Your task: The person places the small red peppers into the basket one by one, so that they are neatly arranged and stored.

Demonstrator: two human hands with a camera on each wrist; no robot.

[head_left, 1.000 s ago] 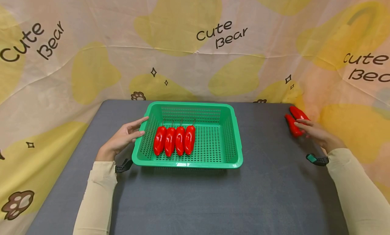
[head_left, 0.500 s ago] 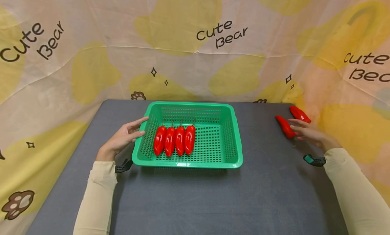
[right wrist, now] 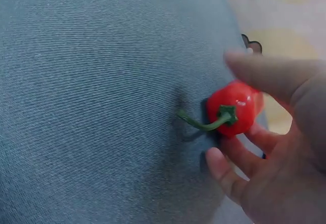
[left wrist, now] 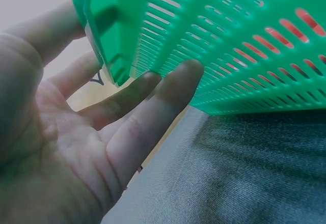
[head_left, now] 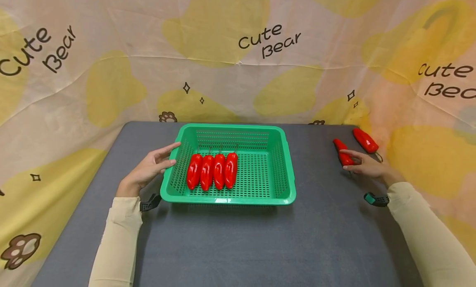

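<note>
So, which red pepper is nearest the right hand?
The loose pepper with the right hand around it; the other loose pepper lies beyond that hand, four others in the basket.

Glossy peppers (head_left: pixel 207 173), a smooth plastic basket (head_left: pixel 223 201) and a matt table (head_left: pixel 238 241).
The basket's perforated green plastic shines along its rim; the table's grey surface looks cloth-like and finely ribbed, while creased, printed cloth (head_left: pixel 223 43) hangs beyond its far edge.

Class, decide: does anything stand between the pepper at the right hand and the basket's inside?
Only the right wall of the green basket does; no other object visible stands between it and the red pepper.
</note>
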